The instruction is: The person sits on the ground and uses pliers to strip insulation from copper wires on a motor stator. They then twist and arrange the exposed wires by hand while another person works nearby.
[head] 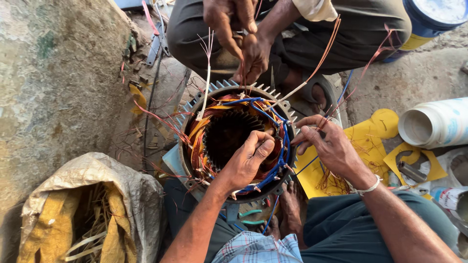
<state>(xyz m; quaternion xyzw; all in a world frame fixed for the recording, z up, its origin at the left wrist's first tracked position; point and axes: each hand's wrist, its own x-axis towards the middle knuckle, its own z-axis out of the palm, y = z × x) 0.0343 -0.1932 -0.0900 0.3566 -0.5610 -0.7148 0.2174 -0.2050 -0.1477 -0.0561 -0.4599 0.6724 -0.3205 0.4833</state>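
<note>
We see a motor stator (pixel 195 168) sitting on the floor between our knees and the person opposite — finned metal housing, copper windings (pixel 200 131) packed round the bore, blue sleeved wires (pixel 280 156) looped along its right side.

Our left hand (pixel 248 158) rests on the near right rim of the stator, fingers curled together with the thumb pressing on the windings and blue wires. Whether it pinches a single wire we cannot tell.

Our right hand (pixel 329 143) sits just right of the housing, fingers closed on a bundle of thin copper wires (pixel 329 114) running up and away to the right; a white band is on that wrist.

Across from us, a co-worker's two hands (pixel 243 39) hold thin wire ends above the far rim — a white sleeved lead (pixel 207 92) drops from there to the windings.

Yellow insulation sheets (pixel 375 129) lie on the floor to the right, a white roll (pixel 436 122) beyond them. A sack (pixel 131 190) with yellow lining sits at the near left.
</note>
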